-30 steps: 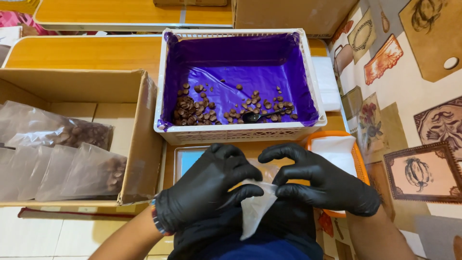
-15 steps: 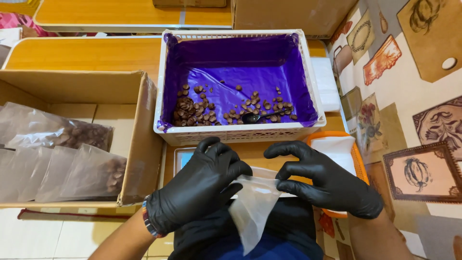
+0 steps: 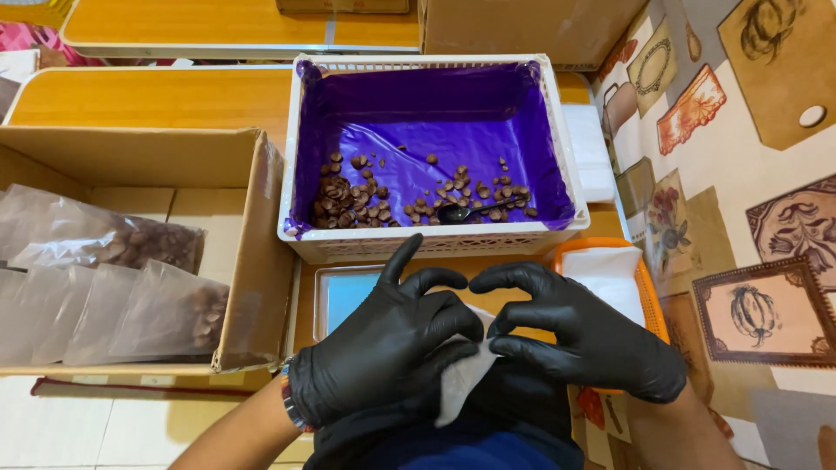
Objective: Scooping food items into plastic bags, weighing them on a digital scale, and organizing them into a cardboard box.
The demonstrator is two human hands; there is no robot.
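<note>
Both my hands wear black gloves and meet low in the middle of the view. My left hand (image 3: pixel 387 348) and my right hand (image 3: pixel 582 335) pinch the top of a small clear plastic bag (image 3: pixel 457 387), which hangs down over my lap. Just beyond my hands stands a white basket (image 3: pixel 434 242) lined with purple plastic (image 3: pixel 435 113). Small brown pieces (image 3: pixel 357 198) lie scattered on the liner, with a dark spoon (image 3: pixel 466 210) among them. A flat scale (image 3: pixel 341 292) shows between the basket and my left hand.
A cardboard box (image 3: pixel 252 244) on the left holds several filled clear bags (image 3: pixel 165 309). An orange tray (image 3: pixel 649 296) with white bags (image 3: pixel 610 265) sits right of my hands. A wooden tabletop (image 3: pixel 148 96) lies behind, and a patterned cloth (image 3: pixel 740 174) covers the right side.
My hands spread the bag's top apart half a second ago; now they have closed together again, with the bag gathered between my fingertips. My left index finger now points up.
</note>
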